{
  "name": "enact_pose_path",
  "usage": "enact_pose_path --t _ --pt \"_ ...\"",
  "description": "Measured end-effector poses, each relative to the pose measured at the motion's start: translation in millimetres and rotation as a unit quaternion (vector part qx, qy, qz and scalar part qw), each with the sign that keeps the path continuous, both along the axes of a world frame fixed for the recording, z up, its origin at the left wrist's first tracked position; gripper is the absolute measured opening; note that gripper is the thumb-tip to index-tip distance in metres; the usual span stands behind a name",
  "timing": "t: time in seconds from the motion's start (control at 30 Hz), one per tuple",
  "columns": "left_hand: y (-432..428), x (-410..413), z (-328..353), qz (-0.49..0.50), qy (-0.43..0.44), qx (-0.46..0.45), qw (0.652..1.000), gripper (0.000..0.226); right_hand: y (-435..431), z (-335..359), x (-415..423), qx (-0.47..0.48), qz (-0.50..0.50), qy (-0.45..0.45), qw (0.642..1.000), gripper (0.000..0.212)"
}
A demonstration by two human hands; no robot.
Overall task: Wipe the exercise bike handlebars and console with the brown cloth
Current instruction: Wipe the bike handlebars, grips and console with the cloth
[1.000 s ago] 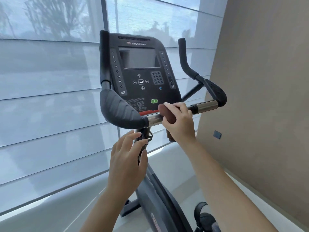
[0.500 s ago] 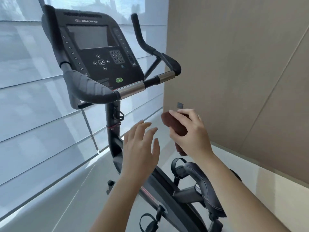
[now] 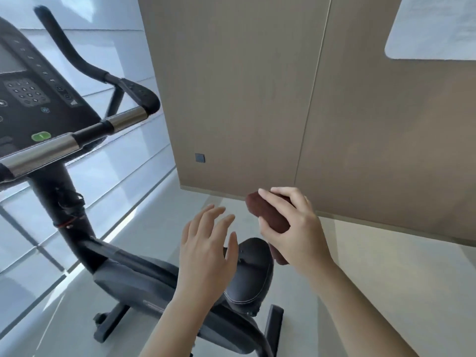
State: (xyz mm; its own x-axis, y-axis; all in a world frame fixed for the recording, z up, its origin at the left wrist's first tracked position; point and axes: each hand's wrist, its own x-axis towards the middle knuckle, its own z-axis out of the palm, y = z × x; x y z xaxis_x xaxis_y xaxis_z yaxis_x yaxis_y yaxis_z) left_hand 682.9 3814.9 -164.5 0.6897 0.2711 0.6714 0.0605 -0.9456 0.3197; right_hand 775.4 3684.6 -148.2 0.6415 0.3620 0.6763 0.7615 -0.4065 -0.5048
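My right hand (image 3: 296,228) grips the bunched brown cloth (image 3: 268,215) in mid air, above and to the right of the bike's saddle (image 3: 251,274). My left hand (image 3: 206,251) hovers over the saddle with fingers spread and nothing in it. The black console (image 3: 31,99) with keypad and green button sits at the far left, partly cut off by the frame edge. The handlebars (image 3: 121,121), black grips with chrome sections, run below and right of the console. Both hands are well away from them, down and to the right.
The bike's post (image 3: 64,210) and frame (image 3: 134,276) stand on a pale floor (image 3: 386,284). A tan panelled wall (image 3: 257,99) with a small dark socket (image 3: 200,158) rises at the right. Windows with blinds (image 3: 128,163) fill the left.
My right hand has lifted the cloth off the chrome handlebar and pulled back down and right. The view has swung right, so the console now sits at the left edge.
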Motion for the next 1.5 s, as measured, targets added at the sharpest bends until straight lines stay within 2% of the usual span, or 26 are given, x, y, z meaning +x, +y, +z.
enact_pose_path --t 0.33,0.53,0.73,1.07,1.2,1.5 --pt "-136.3 107.2 -3.7 -0.060 -0.004 -0.002 0.998 0.024 -163.5 -7.5 74.6 0.020 -0.083 0.021 0.996 0.048" --pt "-240.1 175.9 -11.5 -0.061 -0.003 -0.011 0.998 0.025 -255.7 -11.2 147.6 0.018 -0.071 0.011 0.997 0.044" --pt "-294.6 235.2 -1.8 -0.030 -0.003 -0.016 0.999 0.025 -307.9 -2.5 213.9 0.017 -0.048 0.007 0.999 0.043" --pt "-279.1 331.1 1.4 0.029 -0.010 -0.009 1.000 0.026 -280.4 -2.5 322.5 0.018 0.018 0.014 1.000 0.043" --pt "-247.8 373.8 -2.4 0.051 -0.008 -0.013 0.999 0.025 -241.6 -6.4 371.8 0.000 0.044 0.004 0.999 0.043" --pt "-145.9 448.1 11.4 0.129 -0.020 0.007 0.991 0.026 -119.6 12.8 465.3 0.046 0.137 -0.012 0.989 0.044"
